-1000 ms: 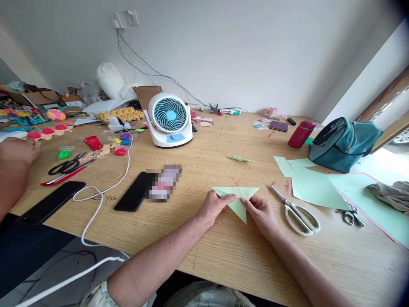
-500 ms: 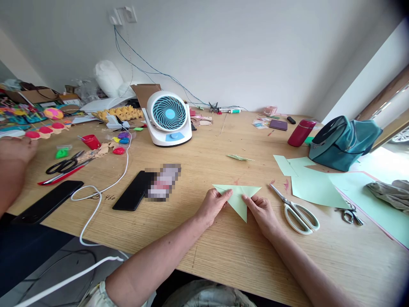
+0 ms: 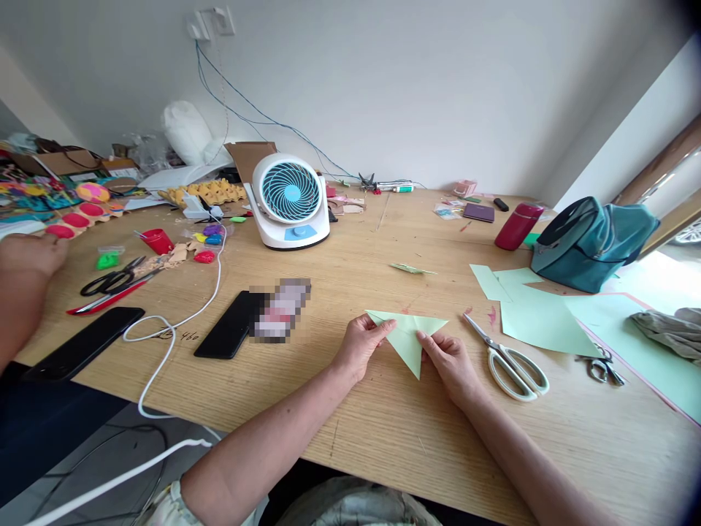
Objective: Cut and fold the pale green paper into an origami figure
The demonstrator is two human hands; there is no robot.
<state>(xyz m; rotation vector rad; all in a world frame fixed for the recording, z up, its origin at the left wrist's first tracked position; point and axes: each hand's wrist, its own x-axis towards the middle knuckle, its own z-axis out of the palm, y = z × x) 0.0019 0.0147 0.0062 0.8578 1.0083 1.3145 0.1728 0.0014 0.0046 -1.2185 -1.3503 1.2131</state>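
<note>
A pale green sheet of paper, folded into a triangle with one point towards me, is held between both hands just over the table. My left hand pinches its upper left part, thumb on top. On the right edge, my right hand grips it between thumb and fingers. The fingers beneath the paper are mostly hidden. Scissors with cream handles lie to the right of my right hand, blades slightly apart. Beyond the hands rests a small folded green paper piece.
Green paper sheets, keys, a red bottle and a teal bag are on the right. A fan stands at the back. Phones, a white cable and another person's hand are on the left.
The left corner of the folded paper has lifted slightly, and its lower tip has shifted a little left. Both hands keep their hold. The view has moved very slightly.
</note>
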